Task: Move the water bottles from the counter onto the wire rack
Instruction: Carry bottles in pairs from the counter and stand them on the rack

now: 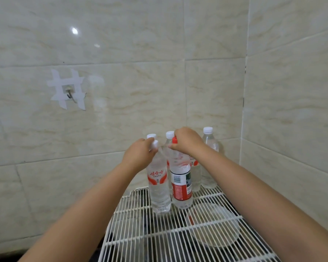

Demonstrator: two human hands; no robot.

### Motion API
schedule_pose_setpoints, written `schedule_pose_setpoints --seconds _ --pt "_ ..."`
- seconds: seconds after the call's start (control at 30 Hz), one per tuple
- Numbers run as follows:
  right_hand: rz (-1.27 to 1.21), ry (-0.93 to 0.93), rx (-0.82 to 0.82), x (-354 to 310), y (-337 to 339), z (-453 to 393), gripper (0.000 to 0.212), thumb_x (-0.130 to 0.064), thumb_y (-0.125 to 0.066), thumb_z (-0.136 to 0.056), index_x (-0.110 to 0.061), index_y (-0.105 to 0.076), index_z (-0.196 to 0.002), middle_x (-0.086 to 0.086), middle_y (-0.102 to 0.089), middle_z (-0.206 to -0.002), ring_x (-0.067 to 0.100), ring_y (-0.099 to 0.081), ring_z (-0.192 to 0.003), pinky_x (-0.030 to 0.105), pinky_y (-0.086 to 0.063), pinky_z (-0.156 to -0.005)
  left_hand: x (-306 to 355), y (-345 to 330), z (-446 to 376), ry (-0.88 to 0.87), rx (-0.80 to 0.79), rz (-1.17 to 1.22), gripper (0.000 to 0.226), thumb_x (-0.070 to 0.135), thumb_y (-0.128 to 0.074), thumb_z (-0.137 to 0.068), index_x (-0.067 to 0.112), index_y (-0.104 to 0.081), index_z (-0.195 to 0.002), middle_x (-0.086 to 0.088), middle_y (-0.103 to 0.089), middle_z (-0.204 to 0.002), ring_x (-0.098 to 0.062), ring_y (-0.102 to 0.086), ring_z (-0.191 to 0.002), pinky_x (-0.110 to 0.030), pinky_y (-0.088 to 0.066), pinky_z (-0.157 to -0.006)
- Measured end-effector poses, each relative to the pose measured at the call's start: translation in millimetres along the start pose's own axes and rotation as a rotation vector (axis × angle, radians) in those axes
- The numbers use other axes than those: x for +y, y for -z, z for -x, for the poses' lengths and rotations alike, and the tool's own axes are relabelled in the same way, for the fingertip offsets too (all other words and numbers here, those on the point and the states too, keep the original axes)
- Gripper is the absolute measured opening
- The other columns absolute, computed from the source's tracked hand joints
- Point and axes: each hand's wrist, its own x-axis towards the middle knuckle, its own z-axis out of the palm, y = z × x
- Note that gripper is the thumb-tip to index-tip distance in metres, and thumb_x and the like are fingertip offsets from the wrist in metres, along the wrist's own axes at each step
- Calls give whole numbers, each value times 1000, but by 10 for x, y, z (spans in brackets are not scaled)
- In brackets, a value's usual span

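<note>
Up at the corner of the tiled walls, both hands hold bottles by the neck on the white wire rack. The left hand closes its fingers around the top of a clear water bottle with a white cap — the cap peeks out just beyond the fingertips — and a pale label with red characters and red swooshes hangs below the hand. The bottle's base appears to rest on the rack wires, though contact cannot be told for certain. The right hand pinches the neck of a second bottle just under its red cap; below that hand the bottle shows a white label panel with a barcode over a red band, and its base sits close beside the first bottle's on the rack. The two bottles stand nearly upright and touch or almost touch at the shoulder.

Beyond the hands, nearer the wall, more clear bottles already stand on the rack: one with a white cap just behind the left hand, one with a white cap between the two hands, another mostly hidden behind the right wrist, and a fourth, unlabelled bottle off to the right of the right hand. Nearer than the hands, under the rack wires, lies a round clear glass lid or dish — blurred through the grid. Far to the left of the left hand, a small metal hook is taped to the wall with crossed white strips.
</note>
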Motion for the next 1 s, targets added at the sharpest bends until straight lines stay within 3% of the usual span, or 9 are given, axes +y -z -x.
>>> schedule_pose_setpoints --seconds 0.1,0.2,0.4,0.5,0.57,0.67,0.73,0.87,1.0 --pt "82 -74 29 -26 22 -17 35 -40 -57 -85 -9 -51 -68 9 -56 -80 29 -59 -86 29 -35 -59 -29 20 3 4 -32 -5 45 28 -43 -97 12 -38 -139 -18 -54 -124 -32 -52 -113 -35 -42 -91" --pt "153 -107 41 -37 40 -12 36 -44 -50 -86 -11 -53 -71 0 -44 -65 26 -60 -83 23 -29 -48 -41 54 0 -10 -54 -14 46 26 -44 -96 12 -36 -140 -18 -53 -127 -32 -52 -114 -34 -42 -91" --pt "-204 85 -341 134 203 53 31 -13 -53 -86 -7 -53 -116 8 -52 -102 22 -51 -87 19 -42 -56 -10 58 -2 -28 -84 -42 46 25 -43 -97 13 -35 -140 -16 -54 -129 -30 -53 -114 -36 -44 -93" --pt "-47 102 -238 174 245 78 23 -29 -60 -85 -6 -58 -84 4 -53 -79 20 -50 -76 19 -33 -49 27 75 3 -25 -88 -46 46 24 -42 -97 11 -34 -140 -17 -53 -129 -31 -52 -116 -36 -43 -93" --pt "101 32 -89 148 190 109 44 -42 -56 -85 -12 -42 -57 0 -42 -60 21 -47 -68 24 -27 -45 50 78 21 -23 -88 -41 46 23 -41 -98 10 -33 -141 -18 -51 -131 -31 -51 -117 -36 -42 -95" --pt "10 -83 23 135 33 130 51 -47 -46 -88 -14 -36 -50 0 -38 -58 23 -48 -68 24 -25 -44 65 73 42 -17 -90 -37 46 21 -40 -98 10 -32 -142 -19 -50 -133 -32 -50 -119 -36 -41 -96" --pt "-50 -66 -10 119 51 162 46 -47 -45 -89 -11 -47 -60 2 -47 -68 23 -49 -72 26 -33 -50 62 77 36 -12 -90 -45 46 21 -40 -98 10 -32 -142 -19 -50 -133 -32 -49 -119 -36 -41 -96" --pt "-113 56 -212 126 233 220 40 -32 -57 -85 -7 -55 -116 4 -54 -95 21 -54 -86 33 -47 -72 68 76 33 -18 -80 -69 43 21 -43 -97 8 -38 -138 -20 -51 -128 -33 -50 -116 -35 -41 -94" --pt "-105 129 -270 189 355 289 44 -24 -65 -81 -11 -53 -122 -1 -49 -98 19 -55 -85 23 -48 -65 83 103 37 -32 -26 -89 41 20 -48 -95 7 -46 -134 -16 -47 -132 -32 -49 -118 -34 -40 -97"
